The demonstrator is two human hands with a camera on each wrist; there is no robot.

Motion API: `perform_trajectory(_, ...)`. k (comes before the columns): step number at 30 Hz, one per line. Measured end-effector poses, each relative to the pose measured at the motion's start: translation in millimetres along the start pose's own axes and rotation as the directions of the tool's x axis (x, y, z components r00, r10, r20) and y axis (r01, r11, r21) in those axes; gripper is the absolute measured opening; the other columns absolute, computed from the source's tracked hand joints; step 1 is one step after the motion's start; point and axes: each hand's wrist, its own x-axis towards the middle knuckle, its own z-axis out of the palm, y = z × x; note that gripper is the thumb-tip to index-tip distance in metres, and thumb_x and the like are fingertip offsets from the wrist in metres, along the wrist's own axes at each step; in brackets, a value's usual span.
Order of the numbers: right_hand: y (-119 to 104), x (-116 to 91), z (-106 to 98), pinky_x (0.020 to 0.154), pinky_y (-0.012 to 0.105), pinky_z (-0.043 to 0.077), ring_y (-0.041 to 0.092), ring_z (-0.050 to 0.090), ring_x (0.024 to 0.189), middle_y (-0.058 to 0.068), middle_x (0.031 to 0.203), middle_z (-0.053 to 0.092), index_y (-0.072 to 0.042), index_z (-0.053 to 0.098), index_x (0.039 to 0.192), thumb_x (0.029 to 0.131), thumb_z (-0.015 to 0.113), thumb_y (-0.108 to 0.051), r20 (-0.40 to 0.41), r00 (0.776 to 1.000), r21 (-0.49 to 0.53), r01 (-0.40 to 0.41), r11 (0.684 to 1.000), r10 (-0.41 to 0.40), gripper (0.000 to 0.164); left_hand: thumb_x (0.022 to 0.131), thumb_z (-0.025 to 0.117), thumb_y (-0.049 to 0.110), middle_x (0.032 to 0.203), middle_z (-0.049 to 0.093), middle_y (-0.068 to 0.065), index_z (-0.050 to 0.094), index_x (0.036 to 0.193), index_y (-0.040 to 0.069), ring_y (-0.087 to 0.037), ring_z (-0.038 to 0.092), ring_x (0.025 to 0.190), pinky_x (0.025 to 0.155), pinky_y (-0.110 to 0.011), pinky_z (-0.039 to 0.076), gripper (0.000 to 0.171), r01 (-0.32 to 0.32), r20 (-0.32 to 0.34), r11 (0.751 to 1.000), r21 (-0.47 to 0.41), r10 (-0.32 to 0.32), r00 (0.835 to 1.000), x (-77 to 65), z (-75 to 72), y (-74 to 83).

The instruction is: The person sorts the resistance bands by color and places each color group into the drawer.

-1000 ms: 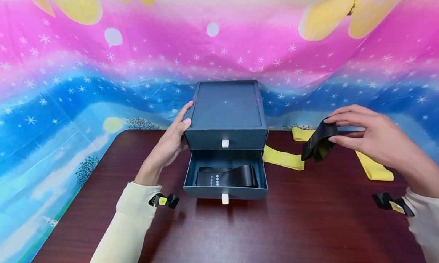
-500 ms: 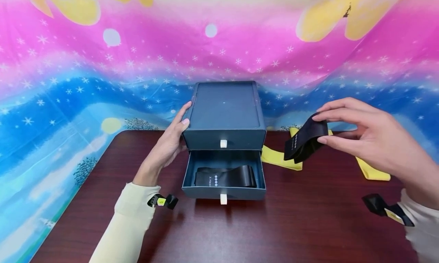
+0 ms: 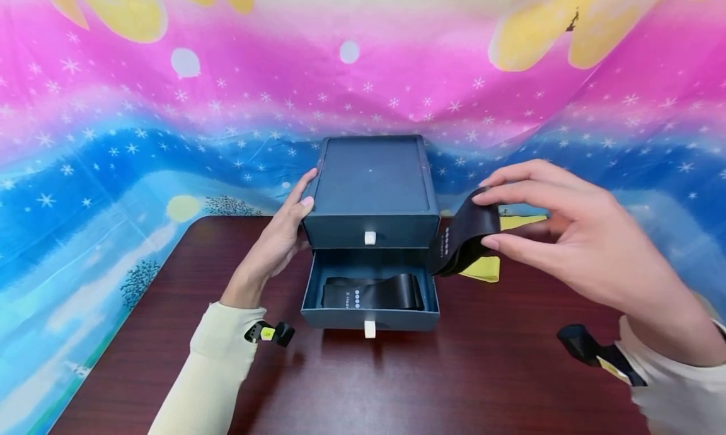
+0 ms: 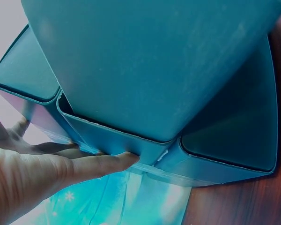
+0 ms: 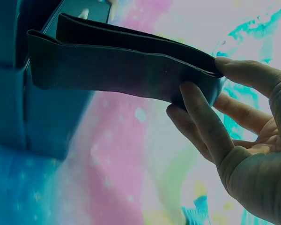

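A dark blue-grey drawer box (image 3: 371, 176) stands upright on the table, its lower drawer (image 3: 371, 320) pulled out. Against the box's left side rests my left hand (image 3: 278, 233), fingers straight; the left wrist view shows the fingers (image 4: 100, 165) lying along the wall. My right hand (image 3: 573, 233) pinches one end of a folded black resistance band (image 3: 465, 236) between thumb and fingertips. Its free end hangs by the right edge of the open drawer. Inside that drawer lies another black resistance band (image 3: 391, 293) with white dots and lettering.
Yellow resistance bands (image 3: 486, 269) lie on the dark wood table (image 3: 454, 372) right of the box, partly hidden by the held band and right hand. The shut upper drawer (image 3: 340, 231) has a white pull tab. A patterned cloth (image 3: 255, 75) hangs behind the table.
My right hand has carried the black resistance band leftward, from above the yellow bands to the drawer's right edge. The left hand stays against the box.
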Motion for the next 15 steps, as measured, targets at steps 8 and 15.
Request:
perform_trajectory(8, -23.5, 12.0, 29.6, 0.080, 0.017, 0.059, 0.003, 0.056, 0.118, -0.013, 0.133, 0.059, -0.023, 0.074, 0.123, 0.085, 0.086, -0.004, 0.037, 0.999, 0.061, 0.025, 0.998, -0.028, 0.044, 0.112, 0.039, 0.047, 0.159, 0.035, -0.014, 0.017, 0.162, 0.056, -0.026, 0.064, 0.115, 0.096, -0.049, 0.055, 0.056, 0.013, -0.010, 1.000, 0.013, -0.013, 1.000, 0.3, 0.2, -0.3)
perform_trajectory(15, -33.9, 20.0, 57.2, 0.085, 0.029, 0.061, 0.011, 0.059, 0.115, -0.008, 0.133, 0.059, -0.020, 0.074, 0.123, 0.091, 0.083, -0.012, 0.106, 0.994, 0.150, -0.030, 0.988, 0.014, 0.034, 0.111, 0.039, 0.047, 0.158, 0.035, -0.016, 0.017, 0.162, 0.056, -0.026, 0.064, 0.114, 0.095, -0.049, 0.055, 0.056, 0.011, -0.009, 1.000, 0.015, -0.011, 1.000, 0.4, 0.4, -0.3)
